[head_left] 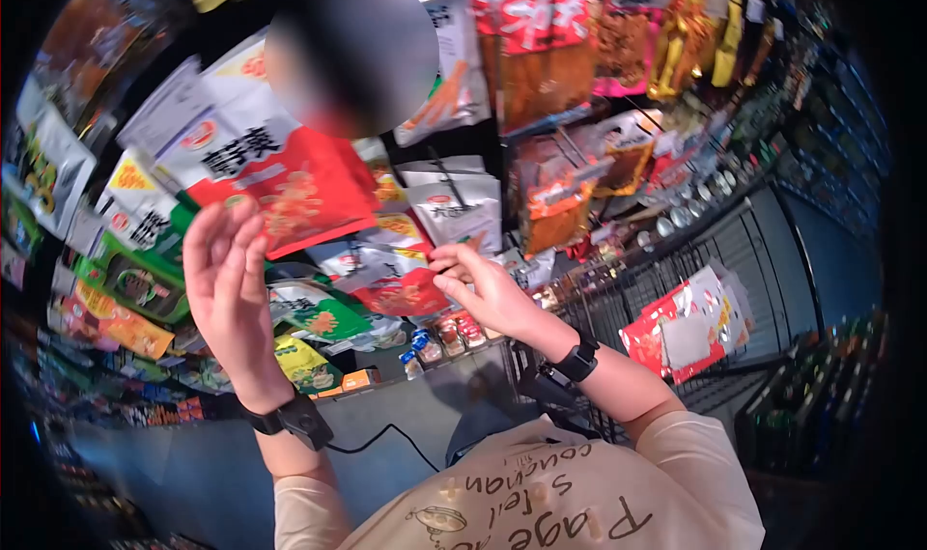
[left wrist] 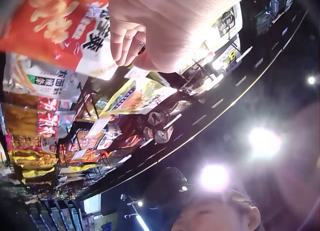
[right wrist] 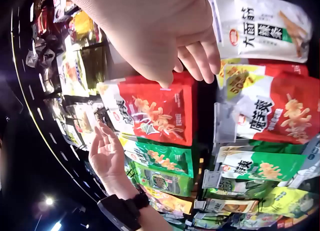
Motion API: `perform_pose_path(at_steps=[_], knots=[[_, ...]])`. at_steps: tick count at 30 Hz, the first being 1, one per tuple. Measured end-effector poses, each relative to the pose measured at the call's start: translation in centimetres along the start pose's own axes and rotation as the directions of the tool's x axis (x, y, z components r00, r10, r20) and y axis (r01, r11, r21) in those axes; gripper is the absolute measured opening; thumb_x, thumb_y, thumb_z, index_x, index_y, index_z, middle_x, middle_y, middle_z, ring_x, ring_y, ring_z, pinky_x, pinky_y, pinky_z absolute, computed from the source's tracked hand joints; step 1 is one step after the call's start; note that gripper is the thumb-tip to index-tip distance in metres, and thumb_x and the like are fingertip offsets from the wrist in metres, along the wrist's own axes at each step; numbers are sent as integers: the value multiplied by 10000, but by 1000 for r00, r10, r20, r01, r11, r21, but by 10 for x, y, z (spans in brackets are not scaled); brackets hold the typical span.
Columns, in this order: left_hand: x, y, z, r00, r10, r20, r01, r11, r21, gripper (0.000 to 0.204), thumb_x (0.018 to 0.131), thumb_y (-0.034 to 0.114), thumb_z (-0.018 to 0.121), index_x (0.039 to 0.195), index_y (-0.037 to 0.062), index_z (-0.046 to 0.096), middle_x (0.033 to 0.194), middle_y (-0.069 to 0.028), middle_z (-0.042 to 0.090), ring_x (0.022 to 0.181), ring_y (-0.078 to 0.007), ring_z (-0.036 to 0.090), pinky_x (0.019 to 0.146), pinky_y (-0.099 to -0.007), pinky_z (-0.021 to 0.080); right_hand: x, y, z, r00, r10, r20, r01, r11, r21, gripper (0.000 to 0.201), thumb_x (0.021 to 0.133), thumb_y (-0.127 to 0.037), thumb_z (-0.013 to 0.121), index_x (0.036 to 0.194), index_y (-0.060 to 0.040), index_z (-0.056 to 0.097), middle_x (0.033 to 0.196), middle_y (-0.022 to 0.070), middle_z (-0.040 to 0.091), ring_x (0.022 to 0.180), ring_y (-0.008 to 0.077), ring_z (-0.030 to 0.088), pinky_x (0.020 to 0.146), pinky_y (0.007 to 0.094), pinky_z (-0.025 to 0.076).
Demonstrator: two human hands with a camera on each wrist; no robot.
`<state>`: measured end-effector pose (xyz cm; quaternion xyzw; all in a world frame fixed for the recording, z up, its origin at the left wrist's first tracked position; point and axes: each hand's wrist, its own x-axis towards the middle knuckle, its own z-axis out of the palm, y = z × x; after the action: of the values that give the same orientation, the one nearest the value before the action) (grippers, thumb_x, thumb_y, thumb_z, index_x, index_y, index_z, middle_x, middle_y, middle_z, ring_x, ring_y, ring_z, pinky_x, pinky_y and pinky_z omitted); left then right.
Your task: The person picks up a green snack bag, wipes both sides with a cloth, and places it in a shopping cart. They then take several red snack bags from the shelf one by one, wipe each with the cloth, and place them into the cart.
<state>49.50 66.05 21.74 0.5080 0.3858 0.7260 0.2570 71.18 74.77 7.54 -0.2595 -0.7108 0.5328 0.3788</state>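
Note:
A large red-and-white snack packet (head_left: pixel 290 178) hangs at the upper left of the head view. My left hand (head_left: pixel 230 304) is raised at its lower left edge, palm showing, fingers loosely bent around nothing; in the left wrist view the hand (left wrist: pixel 160 31) overlaps the packet (left wrist: pixel 55 31), and contact cannot be told. Toward the middle, my right hand (head_left: pixel 492 294) is beside a lower red packet (head_left: pixel 396 284), fingers extended and slightly bent. The right wrist view shows this hand (right wrist: pixel 160 36) above the large red packet (right wrist: pixel 155 111), holding nothing visible.
Green packets (head_left: pixel 319 309) hang below the red ones, and orange snack packets (head_left: pixel 555 207) hang to the right. A wire shopping cart (head_left: pixel 763 241) at the right holds red-and-white packets (head_left: pixel 661 333). Small items (head_left: pixel 459 333) line the lower shelf edge.

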Motion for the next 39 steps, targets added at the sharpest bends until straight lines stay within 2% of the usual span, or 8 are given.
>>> perform_pose_path(at_steps=[9, 13, 19, 29, 31, 33, 34, 39], knots=[[-140, -160, 152, 814, -407, 414, 406, 909, 94, 236, 855, 66, 534, 1075, -19, 527, 1098, -109, 562, 935, -152, 564, 817, -270, 446, -154, 44, -102, 966, 142, -218, -185, 963, -193, 143, 859, -156, 544, 931, -33, 553, 711, 94, 603, 656, 219, 607, 601, 322, 465], [-217, -209, 221, 642, -331, 692, 203, 943, 263, 274, 797, 45, 566, 1071, 41, 547, 1097, -121, 549, 952, -242, 570, 832, -310, 446, -225, 79, -166, 831, 298, -469, -461, 841, -282, 185, 821, -171, 560, 952, -41, 570, 772, 131, 622, 725, 289, 616, 642, 365, 476], [-273, -225, 247, 393, -369, 842, -249, 839, 484, 308, 715, 38, 583, 1022, 71, 578, 1111, -101, 539, 1059, -294, 491, 978, -448, 313, -324, 148, -279, 532, 540, -652, -845, 294, -446, 502, 710, -212, 656, 1140, -4, 503, 1077, 235, 551, 996, 361, 543, 862, 379, 449], [-281, -222, 254, 422, -394, 816, -286, 797, 533, 256, 729, 45, 579, 982, 79, 599, 1086, -59, 556, 1046, -249, 494, 1007, -467, 255, -347, 206, -348, 249, 489, -836, -902, -197, -383, 805, 541, -359, 823, 1156, -24, 427, 1145, 122, 478, 1151, 300, 430, 884, 455, 418], [-283, -222, 253, 426, -406, 808, -273, 794, 543, 270, 721, 42, 583, 987, 88, 597, 1093, -55, 557, 1045, -252, 494, 1009, -470, 245, -350, 205, -351, 291, 437, -851, -892, -197, -406, 746, 541, -312, 824, 1126, -3, 481, 1091, 155, 546, 1055, 278, 529, 839, 418, 458], [-282, -223, 254, 430, -405, 807, -269, 796, 543, 284, 713, 39, 588, 991, 97, 594, 1100, -52, 559, 1045, -254, 495, 1012, -473, 236, -357, 211, -368, 221, 734, -642, -965, 69, -254, 637, 532, -296, 816, 1006, 48, 565, 951, 192, 620, 884, 268, 622, 767, 377, 496], [-281, -223, 254, 429, -403, 808, -265, 799, 539, 294, 710, 40, 594, 998, 100, 592, 1103, -50, 559, 1045, -253, 494, 1010, -475, 237, -359, 214, -366, 334, 619, -711, -928, 82, -364, 491, 550, -276, 775, 882, 49, 618, 806, 205, 644, 744, 269, 650, 692, 353, 512], [-277, -227, 252, 421, -431, 798, -189, 819, 542, 360, 699, 43, 627, 1051, 94, 566, 1107, -57, 557, 1043, -265, 493, 1004, -469, 241, -350, 192, -364, 340, 728, -595, -937, 317, -147, 420, 611, -205, 686, 958, 15, 602, 803, 151, 647, 707, 211, 632, 634, 311, 495]])
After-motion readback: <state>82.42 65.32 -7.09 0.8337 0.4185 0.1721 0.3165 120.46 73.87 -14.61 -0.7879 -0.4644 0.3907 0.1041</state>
